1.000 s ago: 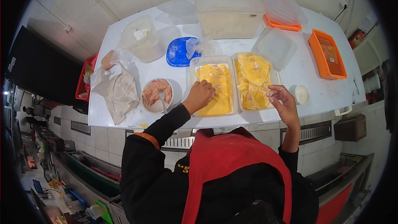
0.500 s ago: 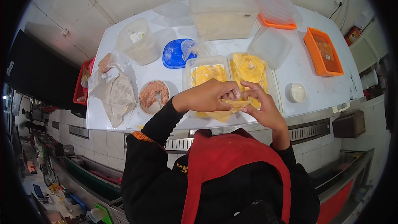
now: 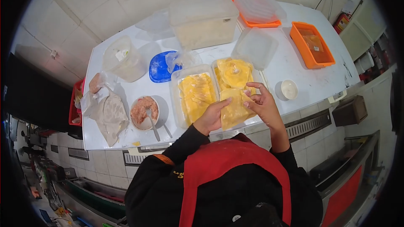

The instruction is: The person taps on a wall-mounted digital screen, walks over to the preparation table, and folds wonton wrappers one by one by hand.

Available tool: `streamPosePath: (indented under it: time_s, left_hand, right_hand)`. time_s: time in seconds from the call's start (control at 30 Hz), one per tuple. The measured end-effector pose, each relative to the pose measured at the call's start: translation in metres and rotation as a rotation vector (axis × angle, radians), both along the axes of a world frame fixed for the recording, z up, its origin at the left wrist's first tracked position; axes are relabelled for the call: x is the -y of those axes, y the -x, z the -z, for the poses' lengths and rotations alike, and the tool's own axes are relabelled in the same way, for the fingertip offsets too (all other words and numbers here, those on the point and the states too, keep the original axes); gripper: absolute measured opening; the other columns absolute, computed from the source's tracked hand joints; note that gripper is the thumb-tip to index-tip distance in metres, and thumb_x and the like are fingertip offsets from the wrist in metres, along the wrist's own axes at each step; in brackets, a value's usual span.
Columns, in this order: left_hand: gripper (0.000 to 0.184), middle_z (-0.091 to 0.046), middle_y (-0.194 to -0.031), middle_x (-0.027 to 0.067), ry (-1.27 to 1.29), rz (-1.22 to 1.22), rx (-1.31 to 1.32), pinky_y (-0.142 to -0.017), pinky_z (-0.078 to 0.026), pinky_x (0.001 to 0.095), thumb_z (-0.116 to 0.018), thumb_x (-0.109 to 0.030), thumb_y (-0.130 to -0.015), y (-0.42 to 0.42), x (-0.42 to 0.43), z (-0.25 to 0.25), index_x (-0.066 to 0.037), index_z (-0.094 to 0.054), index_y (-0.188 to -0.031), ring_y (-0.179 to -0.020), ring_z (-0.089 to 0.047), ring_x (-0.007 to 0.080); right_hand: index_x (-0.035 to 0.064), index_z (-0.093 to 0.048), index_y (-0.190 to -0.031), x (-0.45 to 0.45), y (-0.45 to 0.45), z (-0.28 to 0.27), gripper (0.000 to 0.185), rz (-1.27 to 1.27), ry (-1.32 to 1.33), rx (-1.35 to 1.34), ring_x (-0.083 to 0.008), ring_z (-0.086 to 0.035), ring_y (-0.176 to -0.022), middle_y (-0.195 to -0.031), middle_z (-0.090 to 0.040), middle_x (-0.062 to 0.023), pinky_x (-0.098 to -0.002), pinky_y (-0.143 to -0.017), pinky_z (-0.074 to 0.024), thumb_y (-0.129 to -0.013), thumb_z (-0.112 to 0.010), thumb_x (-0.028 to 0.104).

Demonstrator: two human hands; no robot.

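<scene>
My left hand (image 3: 210,116) is closed on a square yellow dough wrapper (image 3: 234,112), its thumb on top and the other fingers beneath. At the wrapper's right side, my right hand (image 3: 265,106) has its fingertips bent against the edge; whether it grips the sheet or a second one is hard to see. Behind the hands stands a clear plastic tub (image 3: 174,101) with folded yellow dough pieces (image 3: 197,94) in rows. Beside it, another tub holds floury yellow wrappers (image 3: 234,72). To the left, a bowl of minced meat (image 3: 142,108) has a spoon (image 3: 154,128) in it.
A blue lid (image 3: 160,68), a tall clear container (image 3: 123,61) and a large lidded bin (image 3: 204,23) stand behind. Right lie a small white bowl (image 3: 289,89) and an orange tray (image 3: 313,54). A floury cloth-like sheet (image 3: 110,113) lies at left.
The hands have drawn apart, and the wrapper, bunched between the fingers before, now lies flat and spread over my left hand. The head view has shifted, uncovering the spoon in the meat bowl.
</scene>
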State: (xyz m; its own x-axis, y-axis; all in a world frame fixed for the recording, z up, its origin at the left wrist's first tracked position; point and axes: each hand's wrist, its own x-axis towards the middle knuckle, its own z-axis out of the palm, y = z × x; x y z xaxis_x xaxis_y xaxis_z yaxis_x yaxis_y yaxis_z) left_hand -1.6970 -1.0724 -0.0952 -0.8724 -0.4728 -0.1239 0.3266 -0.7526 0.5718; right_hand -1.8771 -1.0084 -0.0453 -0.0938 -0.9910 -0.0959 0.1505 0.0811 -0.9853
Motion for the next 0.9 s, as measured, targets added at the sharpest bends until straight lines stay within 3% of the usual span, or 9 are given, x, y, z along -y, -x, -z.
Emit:
streamPosePath:
  time_s: [0.13,0.27,0.37,0.47,0.53,0.6,0.67,0.83,0.9]
  left_hand:
    - [0.048,-0.046,-0.131,0.0162,-0.138,0.064,0.086,-0.1,-0.04,0.0436,-0.042,-0.026,-0.095,0.002,0.006,-0.016,0.0,-0.035,-0.134,-0.118,-0.05,0.0291]
    - [0.047,-0.047,-0.13,0.0176,-0.261,0.106,-0.05,-0.099,-0.041,0.0431,-0.041,-0.025,-0.094,0.004,0.009,-0.005,0.0,-0.036,-0.133,-0.117,-0.05,0.0296]
    - [0.047,-0.048,-0.128,0.0182,-0.319,0.112,-0.065,-0.098,-0.041,0.0431,-0.04,-0.027,-0.095,0.01,0.008,0.001,0.0,-0.036,-0.133,-0.116,-0.051,0.0297]
    - [0.047,-0.05,-0.126,0.0176,-0.381,0.063,-0.044,-0.097,-0.043,0.0429,-0.04,-0.028,-0.095,0.015,0.014,0.005,-0.001,-0.037,-0.133,-0.115,-0.052,0.0292]
    - [0.045,-0.051,-0.125,0.0172,-0.42,-0.043,-0.015,-0.096,-0.044,0.0413,-0.044,-0.024,-0.094,0.011,0.016,0.004,0.0,-0.038,-0.131,-0.112,-0.054,0.0279]
    - [0.04,-0.055,-0.119,0.0174,-0.123,-0.218,0.181,-0.095,-0.045,0.038,-0.049,-0.02,-0.092,0.008,0.013,0.008,0.001,-0.043,-0.126,-0.109,-0.056,0.0253]
    - [0.036,-0.06,-0.112,0.0159,0.092,-0.333,0.326,-0.091,-0.046,0.0345,-0.055,-0.016,-0.09,0.003,0.013,0.009,0.002,-0.049,-0.12,-0.104,-0.059,0.0219]
    - [0.02,-0.067,-0.091,0.0075,0.429,-0.521,0.42,-0.072,-0.05,0.0246,-0.065,-0.013,-0.085,-0.005,0.02,-0.004,0.003,-0.064,-0.096,-0.083,-0.063,0.0118]
    - [0.019,-0.067,-0.091,0.007,0.434,-0.504,0.442,-0.07,-0.05,0.0234,-0.065,-0.012,-0.085,-0.007,0.017,-0.014,0.004,-0.065,-0.095,-0.08,-0.062,0.0103]
  right_hand:
    - [0.0056,-0.04,-0.127,-0.003,0.004,0.007,0.055,-0.106,-0.003,-0.05,-0.0054,-0.054,-0.085,-0.085,-0.057,-0.0012,-0.0204,-0.077,-0.0424,-0.079,-0.062,-0.006]
    - [0.007,-0.04,-0.128,-0.006,-0.002,0.005,0.058,-0.092,0.014,-0.13,-0.0061,-0.051,-0.074,-0.075,-0.054,-0.0018,-0.0192,-0.073,-0.0414,-0.076,-0.063,-0.006]
    - [0.0079,-0.039,-0.129,-0.007,0.004,0.01,0.062,-0.102,-0.015,-0.252,-0.0081,-0.054,-0.074,-0.074,-0.054,-0.0028,-0.0211,-0.069,-0.0441,-0.074,-0.065,-0.005]
    - [0.0101,-0.039,-0.131,-0.011,0.036,0.011,0.064,0.128,-0.031,-0.458,-0.0111,-0.058,-0.075,-0.074,-0.053,-0.0035,-0.0259,-0.065,-0.0476,-0.074,-0.066,-0.002]
    - [0.0127,-0.041,-0.131,-0.018,0.09,0.026,0.06,0.317,-0.066,-0.686,-0.0203,-0.063,-0.073,-0.075,-0.057,-0.0091,-0.0318,-0.065,-0.0499,-0.076,-0.065,0.005]
    - [0.0136,-0.043,-0.13,-0.028,0.147,0.055,0.055,0.325,-0.288,-0.993,-0.0309,-0.065,-0.074,-0.078,-0.062,-0.0177,-0.0367,-0.068,-0.0507,-0.078,-0.063,0.011]
    - [0.0133,-0.044,-0.129,-0.035,0.185,0.095,0.055,0.245,-0.417,-1.17,-0.036,-0.064,-0.075,-0.082,-0.064,-0.0224,-0.0415,-0.07,-0.0505,-0.076,-0.059,0.01]
    - [0.013,-0.044,-0.129,-0.029,0.203,0.117,0.059,0.146,-0.613,-1.17,-0.0356,-0.065,-0.074,-0.082,-0.065,-0.0217,-0.0437,-0.072,-0.0503,-0.072,-0.055,0.006]
    - [0.0123,-0.044,-0.129,-0.024,0.2,0.118,0.059,0.147,-0.63,-1.102,-0.0353,-0.065,-0.075,-0.083,-0.065,-0.0218,-0.0434,-0.072,-0.0504,-0.072,-0.054,0.005]
